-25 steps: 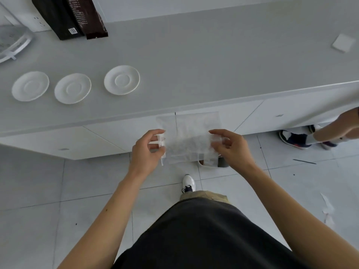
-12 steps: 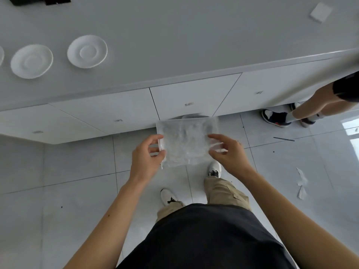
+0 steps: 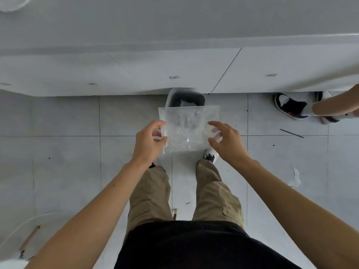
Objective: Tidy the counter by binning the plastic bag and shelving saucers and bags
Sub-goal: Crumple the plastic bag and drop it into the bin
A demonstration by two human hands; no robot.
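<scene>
A clear, crinkled plastic bag (image 3: 189, 128) is held flat in front of me, over the tiled floor. My left hand (image 3: 148, 142) pinches its left edge. My right hand (image 3: 226, 141) grips its right edge with fingers curled. Just beyond the bag, a grey bin (image 3: 185, 99) stands against the cabinet base, its opening partly hidden by the bag. Only the rim of one white saucer (image 3: 13, 3) shows at the top left on the grey counter (image 3: 174, 22).
White cabinet doors (image 3: 174, 72) run below the counter edge. Another person's leg and dark shoes (image 3: 291, 106) stand at the right. Paper scraps (image 3: 296, 178) and small debris lie on the floor. My own legs and shoes are below the bag.
The view has tilted down and away from the counter; the saucers slid out of sight and the bin came into view. Both hands kept hold of the bag, which now sits just before the bin.
</scene>
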